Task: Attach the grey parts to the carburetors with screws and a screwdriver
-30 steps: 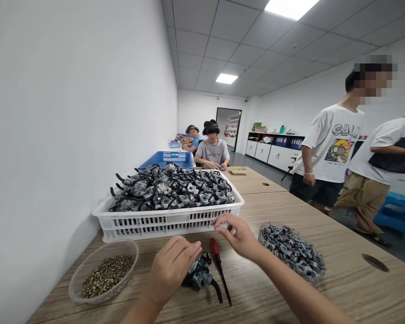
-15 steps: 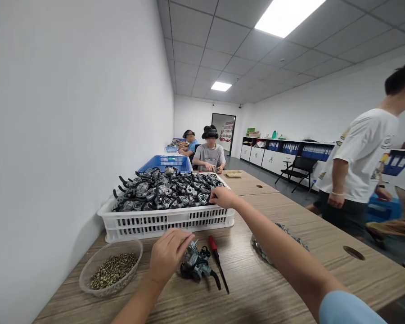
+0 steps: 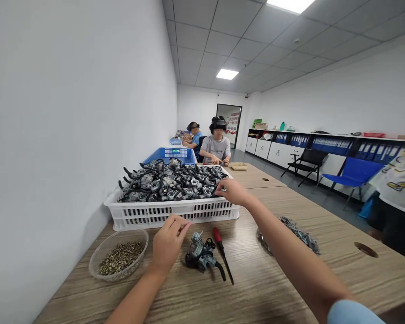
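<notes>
My right hand point(image 3: 234, 191) is at the right front corner of a white basket point(image 3: 175, 211), its fingers closed against the heap of metal carburetors point(image 3: 168, 181); what they grip is hidden. My left hand point(image 3: 170, 238) hovers beside a single carburetor point(image 3: 202, 254) lying on the table, thumb and fingertips pressed together, with any held piece too small to make out. A screwdriver with a red handle point(image 3: 218, 236) lies just right of that carburetor. Left of my left hand stands a clear bowl of brass-coloured screws point(image 3: 121, 258).
Small metal parts point(image 3: 300, 235) lie partly behind my right forearm on the wooden table point(image 3: 256, 288). A blue crate point(image 3: 170, 155) stands behind the basket. Across the table sits a person point(image 3: 216, 146); another person in white stands at the far right.
The view has shifted, so the table items appear higher and further right. My left hand has drawn slightly away from the single carburetor. The person at the right has moved mostly out of view.
</notes>
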Tool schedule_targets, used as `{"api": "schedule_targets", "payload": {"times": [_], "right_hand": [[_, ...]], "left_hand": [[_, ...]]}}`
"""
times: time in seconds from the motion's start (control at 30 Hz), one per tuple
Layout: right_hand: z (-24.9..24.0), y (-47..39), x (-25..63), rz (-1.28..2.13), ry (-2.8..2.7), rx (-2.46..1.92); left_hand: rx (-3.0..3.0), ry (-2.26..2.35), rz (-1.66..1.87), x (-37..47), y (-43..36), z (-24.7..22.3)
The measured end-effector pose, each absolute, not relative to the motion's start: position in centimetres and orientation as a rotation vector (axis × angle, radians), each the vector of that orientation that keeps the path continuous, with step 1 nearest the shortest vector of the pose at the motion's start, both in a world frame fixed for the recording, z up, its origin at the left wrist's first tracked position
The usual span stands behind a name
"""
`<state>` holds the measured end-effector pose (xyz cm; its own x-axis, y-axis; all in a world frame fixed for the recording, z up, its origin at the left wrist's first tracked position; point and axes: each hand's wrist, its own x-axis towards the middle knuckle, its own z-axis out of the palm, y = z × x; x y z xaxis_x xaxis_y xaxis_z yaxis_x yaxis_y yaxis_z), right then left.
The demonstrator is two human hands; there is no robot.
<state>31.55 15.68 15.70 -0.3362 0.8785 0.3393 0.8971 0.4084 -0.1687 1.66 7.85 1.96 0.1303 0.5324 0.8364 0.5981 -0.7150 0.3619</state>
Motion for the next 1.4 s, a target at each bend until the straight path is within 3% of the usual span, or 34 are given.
{"api": "schedule_targets", "payload": {"times": [0.4,0.73,0.93,1.07,1.27,1.4], "right_hand": [[15.3,14.9,34.5,-0.101,-2.008,-1.65],[14.8,15.4,35.1,0.029,-2.056,-1.533],[15.7,11.7,30.2,0.39,-2.385,-0.869],[15.2,10.1,27.5,0.528,-2.473,-0.651],[14.3,9.7,26.5,0.717,-2.395,-0.611],[14.1,9.9,27.0,0.753,-2.341,-0.691]], "left_hand": [[-2.444,-1.822,-2.167,3.2,8.5,0.4],[-2.286,-1.724,-2.529,3.6,7.6,1.2],[-2.392,-1.54,-2.538,4.5,6.0,2.6],[-2.463,-1.459,-2.551,4.8,5.4,2.9],[-2.379,-1.464,-2.702,5.3,4.9,3.3],[-2.32,-1.527,-2.594,5.0,5.2,3.5]]}}
